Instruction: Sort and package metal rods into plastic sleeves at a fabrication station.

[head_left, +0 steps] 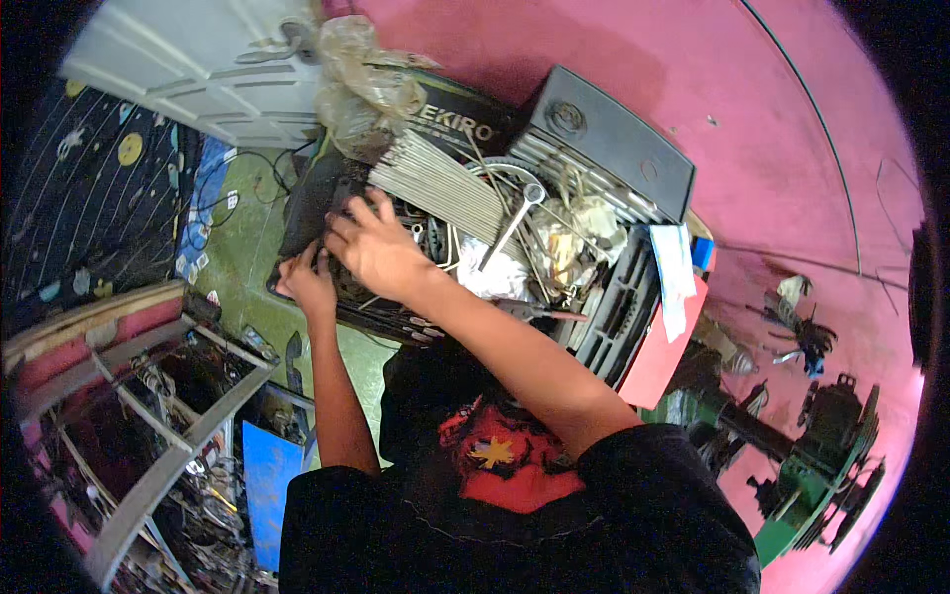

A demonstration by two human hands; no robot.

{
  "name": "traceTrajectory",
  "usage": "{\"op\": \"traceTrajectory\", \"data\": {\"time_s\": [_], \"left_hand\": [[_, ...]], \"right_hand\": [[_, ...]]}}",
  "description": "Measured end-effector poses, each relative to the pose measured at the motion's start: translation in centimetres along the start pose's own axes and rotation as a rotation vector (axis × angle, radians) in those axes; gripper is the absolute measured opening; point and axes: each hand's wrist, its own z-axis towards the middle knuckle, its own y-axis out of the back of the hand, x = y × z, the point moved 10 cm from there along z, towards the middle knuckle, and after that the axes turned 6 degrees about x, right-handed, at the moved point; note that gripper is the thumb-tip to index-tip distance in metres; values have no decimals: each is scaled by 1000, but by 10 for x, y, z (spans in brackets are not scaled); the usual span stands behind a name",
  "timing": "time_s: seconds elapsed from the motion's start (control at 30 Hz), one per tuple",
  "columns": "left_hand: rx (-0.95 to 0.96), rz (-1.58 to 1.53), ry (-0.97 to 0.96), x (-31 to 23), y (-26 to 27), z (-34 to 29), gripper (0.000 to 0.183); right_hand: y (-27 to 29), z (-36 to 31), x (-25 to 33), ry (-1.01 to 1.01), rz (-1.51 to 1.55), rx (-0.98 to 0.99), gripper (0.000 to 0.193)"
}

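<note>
At the dark left end of a cluttered workbench top [307, 223], my two hands are close together. My left hand [311, 284] is at the bench's left edge with its fingers bent round something dark that I cannot make out. Just to its right, my right hand [378, 249] reaches over dark items with its fingers spread and nothing visible in them. Beside it lies a bundle of thin grey rods [440, 186]. A combination wrench [513, 223] rests across the clutter farther right, and pliers with red handles [534, 311] lie nearer to me.
A crumpled plastic bag [361, 89] sits at the back, by a white door [198, 69]. An opened grey case [614, 139] stands against the pink wall. A metal-framed rack [188, 445] holds tools at lower left; a green machine [811, 485] is at right.
</note>
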Motion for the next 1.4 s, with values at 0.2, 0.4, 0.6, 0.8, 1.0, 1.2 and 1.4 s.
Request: {"op": "traceTrajectory", "data": {"time_s": [0.2, 0.4, 0.6, 0.8, 1.0, 1.2, 1.4], "left_hand": [[-168, -93, -126, -9, 1, -7, 32], [-299, -532, -30, -24, 43, -34, 23], [-311, -209, -639, -190, 90, -80, 18], [116, -168, -1062, -307, 8, -124, 33], [349, -66, -1271, -374, -43, -163, 38], [411, -92, -1189, -354, -37, -167, 30], [452, -142, -1189, -322, -31, -164, 28]], "right_hand": [[45, -81, -16, -94, 103, -109, 32], [62, -229, -69, -537, 144, -151, 43], [80, -371, -103, -1044, -38, -327, 36], [88, -373, -114, -1112, -73, -411, 38], [88, -336, -121, -1036, -54, -327, 32], [61, -334, -108, -963, 37, -205, 25], [58, -335, -96, -924, -1, -240, 28]]}}
